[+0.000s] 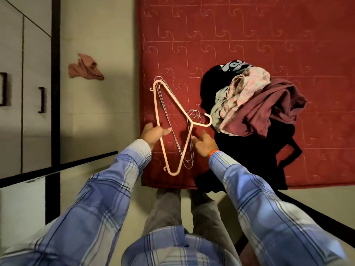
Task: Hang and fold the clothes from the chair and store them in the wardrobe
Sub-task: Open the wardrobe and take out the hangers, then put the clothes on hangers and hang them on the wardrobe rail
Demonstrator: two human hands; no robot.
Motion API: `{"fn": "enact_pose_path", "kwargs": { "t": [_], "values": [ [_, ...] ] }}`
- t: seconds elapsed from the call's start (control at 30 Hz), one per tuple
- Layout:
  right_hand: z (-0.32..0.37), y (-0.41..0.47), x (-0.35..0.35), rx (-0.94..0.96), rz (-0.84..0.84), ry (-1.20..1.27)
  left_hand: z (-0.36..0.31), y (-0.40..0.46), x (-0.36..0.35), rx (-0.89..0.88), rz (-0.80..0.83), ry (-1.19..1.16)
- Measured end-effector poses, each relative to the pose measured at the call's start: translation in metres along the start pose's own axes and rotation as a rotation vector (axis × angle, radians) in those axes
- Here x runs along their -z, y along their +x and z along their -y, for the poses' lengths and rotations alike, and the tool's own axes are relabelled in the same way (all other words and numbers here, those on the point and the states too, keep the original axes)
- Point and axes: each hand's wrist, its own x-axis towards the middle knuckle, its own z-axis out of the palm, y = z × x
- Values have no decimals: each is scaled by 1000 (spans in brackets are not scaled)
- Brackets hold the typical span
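Landmark: red mattress (pixel 249 35), its near edge running across in front of the person.
Pink hanger (pixel 173 104): lies over the mattress's near left corner; its long bar runs from far to near along the left edge, and the hook (pixel 208 120) points right toward the clothes pile (pixel 255 104).
Wire hangers (pixel 189 150): stacked under the pink one, same orientation, hooks bunched by its neck.
Left hand (pixel 153 134): at the mattress's left edge, fingers curled round the pink hanger's long bar.
Right hand (pixel 204 144): just right of the hangers, fingers loosely spread, tips at the wire stack; whether they grip it cannot be told.
Clothes pile: right of the hangers, near the hook, maroon, floral and black garments heaped.
Open room: bare quilted mattress beyond the hangers and pile.
Off the mattress: floor strip to its left with a pink cloth (pixel 85 68), then wardrobe doors (pixel 28 93).
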Motion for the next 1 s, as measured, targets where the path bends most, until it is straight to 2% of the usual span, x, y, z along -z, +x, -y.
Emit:
{"fn": "enact_pose_path", "kwargs": {
  "t": [0.07,0.2,0.57,1.0],
  "values": [
    [0,-4,4,-10,-19,-2,1,1,3,6,-40,86],
    [-3,-21,8,27,-48,48,6,-11,4,31,-23,130],
    [3,-79,25,162,-125,113,-6,-79,-2,-78,81,179],
    [-15,-97,55,222,-274,263,-24,-89,-45,-171,203,302]
  ]
}}
